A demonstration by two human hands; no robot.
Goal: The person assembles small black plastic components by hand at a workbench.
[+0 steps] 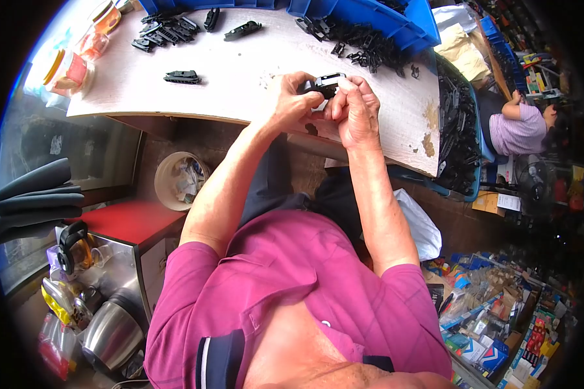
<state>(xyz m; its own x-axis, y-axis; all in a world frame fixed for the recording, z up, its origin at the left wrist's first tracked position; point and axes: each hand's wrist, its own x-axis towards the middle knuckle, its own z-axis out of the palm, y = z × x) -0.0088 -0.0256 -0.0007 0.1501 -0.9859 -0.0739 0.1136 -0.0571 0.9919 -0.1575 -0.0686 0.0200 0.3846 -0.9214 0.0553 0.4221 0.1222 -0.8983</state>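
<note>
Over the near part of the pale table (227,78), both my hands are closed on one small black plastic piece (328,89) with a shiny, light-edged top. My left hand (285,104) pinches its left end between thumb and fingers. At its right end, the fingers of my right hand (357,110) are bent against it and cover part of it. Left of my hands lies a black toy tank-like piece (182,77), and farther back is another, a black toy piece (243,30). A cluster of similar black pieces (165,31) lies at the back left.
Loose black parts (370,48) are heaped before a blue bin (409,23). A blue tub (474,175) of black parts stands right of the table. Lidded jars (67,71) are at the left edge, a waste bucket (165,185) below. Another person (516,129) sits at right.
</note>
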